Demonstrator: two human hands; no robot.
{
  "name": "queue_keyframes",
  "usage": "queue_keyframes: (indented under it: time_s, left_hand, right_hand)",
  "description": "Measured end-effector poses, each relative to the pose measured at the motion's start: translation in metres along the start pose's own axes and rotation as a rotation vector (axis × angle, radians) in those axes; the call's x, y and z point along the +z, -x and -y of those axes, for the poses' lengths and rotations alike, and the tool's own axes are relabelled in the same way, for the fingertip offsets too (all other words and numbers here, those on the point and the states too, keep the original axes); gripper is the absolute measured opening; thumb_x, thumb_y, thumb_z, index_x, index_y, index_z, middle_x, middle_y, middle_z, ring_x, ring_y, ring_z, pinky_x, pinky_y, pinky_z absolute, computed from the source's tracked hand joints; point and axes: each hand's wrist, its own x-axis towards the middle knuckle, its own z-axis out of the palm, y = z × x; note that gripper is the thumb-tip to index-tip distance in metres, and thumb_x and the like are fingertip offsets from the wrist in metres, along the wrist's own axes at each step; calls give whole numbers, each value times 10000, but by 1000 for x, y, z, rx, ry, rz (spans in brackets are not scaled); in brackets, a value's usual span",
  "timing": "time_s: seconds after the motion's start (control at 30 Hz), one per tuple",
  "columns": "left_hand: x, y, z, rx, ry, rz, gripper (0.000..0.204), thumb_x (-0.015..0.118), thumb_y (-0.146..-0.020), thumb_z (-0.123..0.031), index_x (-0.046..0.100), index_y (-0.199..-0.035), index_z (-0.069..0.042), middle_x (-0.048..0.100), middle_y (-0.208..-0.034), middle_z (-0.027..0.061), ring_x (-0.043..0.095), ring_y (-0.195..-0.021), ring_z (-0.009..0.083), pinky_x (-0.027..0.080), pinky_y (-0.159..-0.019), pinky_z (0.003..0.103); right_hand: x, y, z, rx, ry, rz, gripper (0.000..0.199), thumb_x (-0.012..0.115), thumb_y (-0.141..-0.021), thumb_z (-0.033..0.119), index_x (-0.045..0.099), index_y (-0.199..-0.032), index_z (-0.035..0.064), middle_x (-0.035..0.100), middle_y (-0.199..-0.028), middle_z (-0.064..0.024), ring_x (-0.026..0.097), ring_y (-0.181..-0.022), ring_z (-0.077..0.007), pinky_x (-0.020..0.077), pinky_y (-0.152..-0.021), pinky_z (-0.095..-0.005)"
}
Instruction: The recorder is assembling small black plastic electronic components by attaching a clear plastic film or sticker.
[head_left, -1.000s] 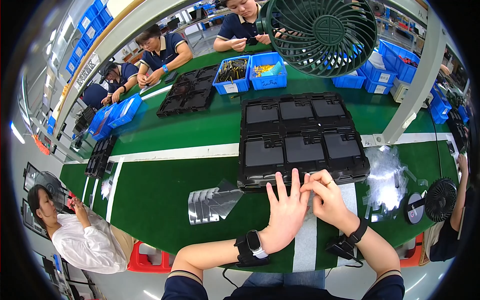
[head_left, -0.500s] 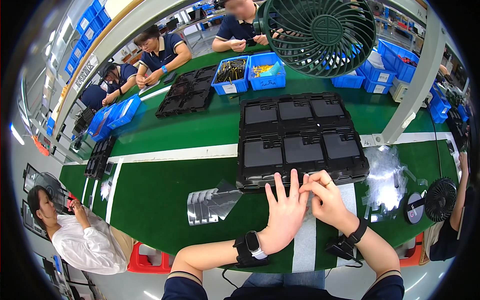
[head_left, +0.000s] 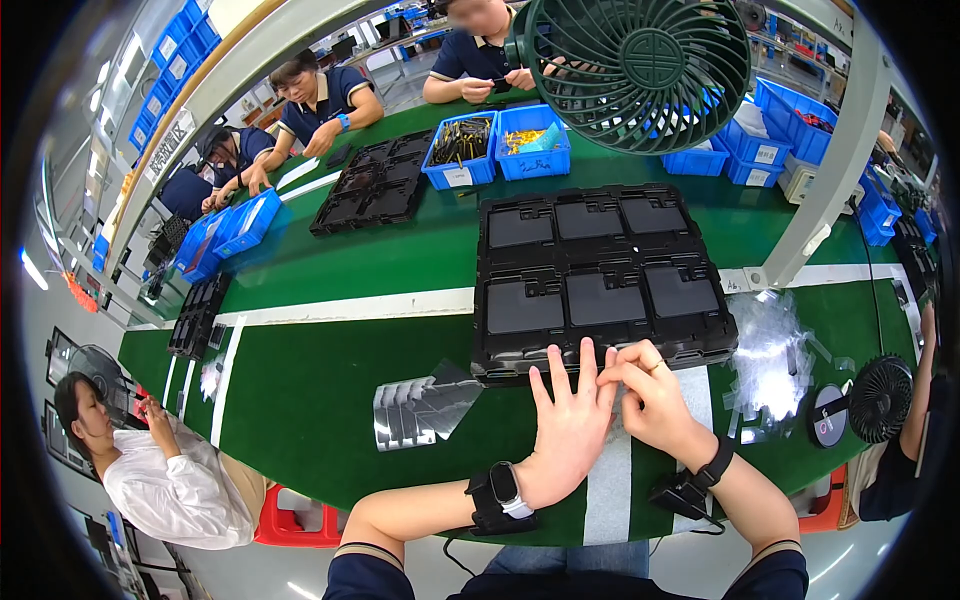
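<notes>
My left hand (head_left: 572, 432) is spread palm down at the front edge of a black plastic tray (head_left: 560, 262), its fingers stretched toward the tray. Against its index finger, the fingertips of my right hand (head_left: 655, 402) are pinched together. Whatever might be between those fingertips is too small or hidden to name. Flat dark grey panels (head_left: 606, 299) sit in the tray's pockets, in two rows. To the left of my left hand lie sheets of clear film (head_left: 408, 412) with strips on them.
Right of the tray is a heap of clear plastic film pieces (head_left: 770, 350), beside a small black fan (head_left: 880, 398). A large green fan (head_left: 645, 70) and a metal post (head_left: 835, 170) stand over the table. Blue bins (head_left: 533, 160) and another black tray (head_left: 375, 185) are farther back, near co-workers.
My hands stay in almost the same place and pose. Across the table, a co-worker's hand has moved left toward the blue bins, leaving a pale strip on the table.
</notes>
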Motion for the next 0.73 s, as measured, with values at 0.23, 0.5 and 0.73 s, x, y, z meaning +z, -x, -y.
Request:
queue_keyframes:
  time_s: [0.23,0.5,0.73]
  left_hand:
    - [-1,0,0,-3,5,10,730,691,-701,-365,417,-1315,-79,353,-1363,190,357,-1203,467,357,-912,602]
    - [-2,0,0,-2,22,9,726,688,-705,-362,416,-1315,-78,355,-1359,189,356,-1201,470,355,-912,605]
    - [-2,-1,1,-2,31,25,734,684,-710,-365,403,-1326,-83,341,-1372,187,353,-1204,470,352,-911,611]
  right_hand:
    - [0,0,-1,-5,8,0,392,437,-606,-190,594,-893,26,466,-918,-117,566,-776,-241,478,-668,-324]
    - [-1,0,0,19,-9,17,401,432,-599,-190,592,-898,24,463,-927,-117,564,-798,-245,480,-683,-327]
    - [2,0,-3,-12,-12,-20,416,393,-598,-194,618,-864,33,469,-920,-100,548,-742,-189,446,-599,-261]
